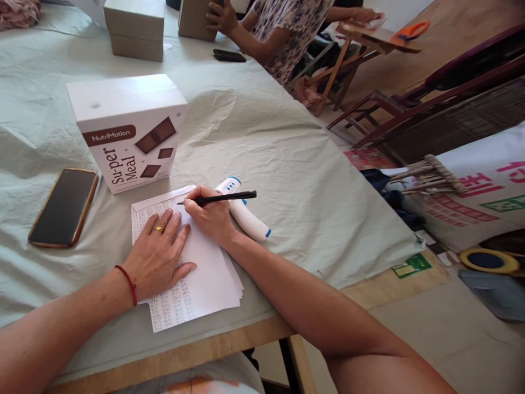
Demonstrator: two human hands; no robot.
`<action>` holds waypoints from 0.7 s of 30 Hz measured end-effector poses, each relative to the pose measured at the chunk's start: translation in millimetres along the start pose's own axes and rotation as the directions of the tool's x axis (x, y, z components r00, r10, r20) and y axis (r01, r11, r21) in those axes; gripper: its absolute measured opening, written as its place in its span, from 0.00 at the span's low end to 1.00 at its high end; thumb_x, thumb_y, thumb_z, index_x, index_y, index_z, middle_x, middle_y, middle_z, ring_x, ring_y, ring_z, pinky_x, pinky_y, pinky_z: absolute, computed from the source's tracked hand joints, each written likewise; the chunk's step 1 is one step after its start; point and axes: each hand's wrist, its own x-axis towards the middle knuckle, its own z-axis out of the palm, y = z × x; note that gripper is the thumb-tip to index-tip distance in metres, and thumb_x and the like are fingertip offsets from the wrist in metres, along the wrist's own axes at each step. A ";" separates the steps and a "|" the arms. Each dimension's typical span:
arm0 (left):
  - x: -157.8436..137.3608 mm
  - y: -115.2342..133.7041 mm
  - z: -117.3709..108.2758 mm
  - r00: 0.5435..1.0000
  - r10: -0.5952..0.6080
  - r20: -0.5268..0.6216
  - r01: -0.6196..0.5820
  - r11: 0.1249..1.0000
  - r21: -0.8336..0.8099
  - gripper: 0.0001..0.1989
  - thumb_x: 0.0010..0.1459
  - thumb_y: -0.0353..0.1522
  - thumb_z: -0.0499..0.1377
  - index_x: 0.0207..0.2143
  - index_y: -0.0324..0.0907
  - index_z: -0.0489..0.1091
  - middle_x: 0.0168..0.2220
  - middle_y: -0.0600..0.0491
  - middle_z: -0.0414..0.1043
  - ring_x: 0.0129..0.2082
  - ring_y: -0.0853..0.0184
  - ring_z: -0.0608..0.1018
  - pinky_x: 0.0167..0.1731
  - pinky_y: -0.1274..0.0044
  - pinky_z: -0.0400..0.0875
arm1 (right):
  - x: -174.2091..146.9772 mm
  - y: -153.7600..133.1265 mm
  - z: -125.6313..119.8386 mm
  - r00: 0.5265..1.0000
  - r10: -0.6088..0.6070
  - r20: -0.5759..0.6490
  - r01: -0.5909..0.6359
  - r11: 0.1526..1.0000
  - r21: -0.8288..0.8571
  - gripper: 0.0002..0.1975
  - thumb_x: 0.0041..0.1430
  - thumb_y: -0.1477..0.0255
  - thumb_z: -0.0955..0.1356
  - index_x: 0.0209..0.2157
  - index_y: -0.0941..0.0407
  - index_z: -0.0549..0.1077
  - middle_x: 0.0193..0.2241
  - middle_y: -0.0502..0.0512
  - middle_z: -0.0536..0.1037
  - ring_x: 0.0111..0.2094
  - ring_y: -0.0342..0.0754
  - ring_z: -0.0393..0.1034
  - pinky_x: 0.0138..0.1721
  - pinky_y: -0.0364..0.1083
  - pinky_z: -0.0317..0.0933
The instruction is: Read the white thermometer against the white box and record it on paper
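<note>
My right hand grips a black pen, its tip close to the upper part of a stack of white paper sheets. Rows of small handwriting run down the left side of the top sheet. Flat on that sheet rests my left hand, fingers spread, with a gold ring and a red cord bracelet. Just beyond my right hand lies a white infrared thermometer with blue ends, partly hidden by the hand. A white NutriMotion box stands upright behind the paper.
A phone lies left of the paper on the pale green cloth. Farther back are a cardboard box and a black phone. Across the table, a person's hand touches another box. Wooden chairs stand at right.
</note>
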 end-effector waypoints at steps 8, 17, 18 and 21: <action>-0.3 0.4 1.0 1.000 0.008 -0.017 -0.007 1.000 0.024 0.35 0.70 0.49 0.56 0.64 0.28 0.67 0.67 0.28 0.65 0.68 0.39 0.67 0.64 0.53 0.63 | -0.3 -0.8 -0.3 1.000 0.000 -0.001 0.000 1.000 -0.014 0.05 0.51 0.71 0.66 0.23 0.50 0.65 0.21 0.47 0.71 0.26 0.45 0.63 0.33 0.45 0.65; -0.3 0.1 0.8 1.000 0.005 -0.007 -0.005 1.000 0.017 0.35 0.70 0.48 0.56 0.65 0.28 0.67 0.67 0.27 0.65 0.68 0.39 0.67 0.64 0.54 0.62 | -0.7 0.4 0.7 1.000 -0.009 0.002 0.009 1.000 -0.025 0.05 0.51 0.71 0.65 0.23 0.51 0.65 0.21 0.46 0.70 0.26 0.44 0.63 0.33 0.45 0.64; -0.2 0.1 0.8 1.000 0.007 -0.007 -0.007 1.000 0.020 0.35 0.70 0.48 0.56 0.65 0.27 0.66 0.67 0.27 0.64 0.68 0.39 0.67 0.64 0.53 0.62 | -0.7 0.3 0.8 1.000 -0.015 -0.002 0.015 1.000 -0.021 0.05 0.51 0.71 0.65 0.23 0.51 0.65 0.21 0.46 0.70 0.25 0.44 0.63 0.33 0.45 0.64; 0.2 0.3 0.8 1.000 0.011 -0.007 -0.010 0.999 0.035 0.35 0.70 0.49 0.55 0.65 0.27 0.67 0.66 0.27 0.65 0.68 0.39 0.67 0.64 0.53 0.63 | -0.5 -0.6 1.0 1.000 -0.018 -0.001 0.018 1.000 -0.011 0.04 0.50 0.71 0.65 0.23 0.51 0.65 0.21 0.46 0.70 0.25 0.44 0.63 0.32 0.45 0.64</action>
